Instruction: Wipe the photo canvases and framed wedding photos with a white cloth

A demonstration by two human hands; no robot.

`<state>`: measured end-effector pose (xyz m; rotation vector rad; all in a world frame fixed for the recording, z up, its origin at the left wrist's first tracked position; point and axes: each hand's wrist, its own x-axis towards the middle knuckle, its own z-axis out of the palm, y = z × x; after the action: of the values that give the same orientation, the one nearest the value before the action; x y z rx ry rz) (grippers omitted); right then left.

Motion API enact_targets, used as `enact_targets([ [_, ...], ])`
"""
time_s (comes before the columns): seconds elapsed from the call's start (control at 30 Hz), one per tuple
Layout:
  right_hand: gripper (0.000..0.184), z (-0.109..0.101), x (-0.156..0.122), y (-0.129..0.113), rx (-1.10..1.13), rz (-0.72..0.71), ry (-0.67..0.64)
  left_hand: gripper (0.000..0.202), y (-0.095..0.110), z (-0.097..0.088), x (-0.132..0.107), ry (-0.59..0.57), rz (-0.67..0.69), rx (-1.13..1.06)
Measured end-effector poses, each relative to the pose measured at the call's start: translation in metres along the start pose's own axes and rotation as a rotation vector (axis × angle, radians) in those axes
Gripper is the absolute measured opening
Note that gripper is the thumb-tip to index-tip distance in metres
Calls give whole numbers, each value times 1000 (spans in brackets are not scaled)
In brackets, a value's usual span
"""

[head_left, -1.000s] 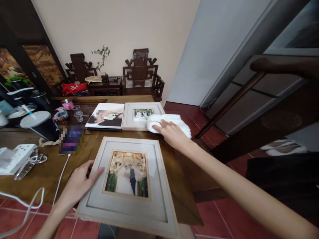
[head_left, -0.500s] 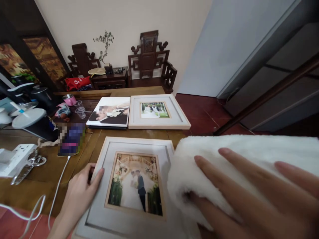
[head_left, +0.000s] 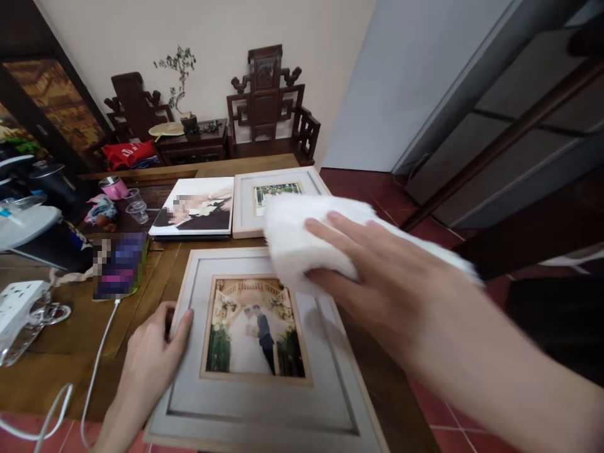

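Observation:
A large pale framed photo [head_left: 264,402] lies flat on the wooden table's near edge. My left hand [head_left: 153,349] grips the frame's left border, thumb on top and fingers curled under. My right hand [head_left: 377,277] holds a fluffy white cloth [head_left: 295,242] over the frame's upper right corner, fingers spread along the cloth and thumb pinching it from below. A smaller framed photo [head_left: 245,211] lies behind, partly hidden by the cloth. A photo album [head_left: 195,214] sits to its left.
On the table [head_left: 70,340] at left lie a phone on a white cable [head_left: 117,267], a white power strip [head_left: 21,299], plastic cups [head_left: 136,207], a pink container [head_left: 112,187] and kettles. Carved wooden chairs [head_left: 264,104] stand at the back wall. Red tiled floor on the right.
My right hand picked the cloth up from the far small frame, swung it close past the camera, and now brings it down on the near frame's upper right. My left hand stayed put.

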<state>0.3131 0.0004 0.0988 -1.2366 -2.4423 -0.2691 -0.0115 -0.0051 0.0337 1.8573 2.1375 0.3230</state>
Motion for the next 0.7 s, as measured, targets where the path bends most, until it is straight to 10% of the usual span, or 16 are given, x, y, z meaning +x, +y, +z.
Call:
enact_targets([
  [0.27, 51, 76, 8, -11, -188, -108, -175, 44, -3, 12, 9, 128, 166, -41],
  [0.5, 56, 37, 3, -26, -11, -54, -192, 47, -12, 24, 25, 209, 509, -283],
  [0.7, 47, 41, 58, -34, -100, -89, -53, 45, -4, 24, 28, 189, 651, -358],
])
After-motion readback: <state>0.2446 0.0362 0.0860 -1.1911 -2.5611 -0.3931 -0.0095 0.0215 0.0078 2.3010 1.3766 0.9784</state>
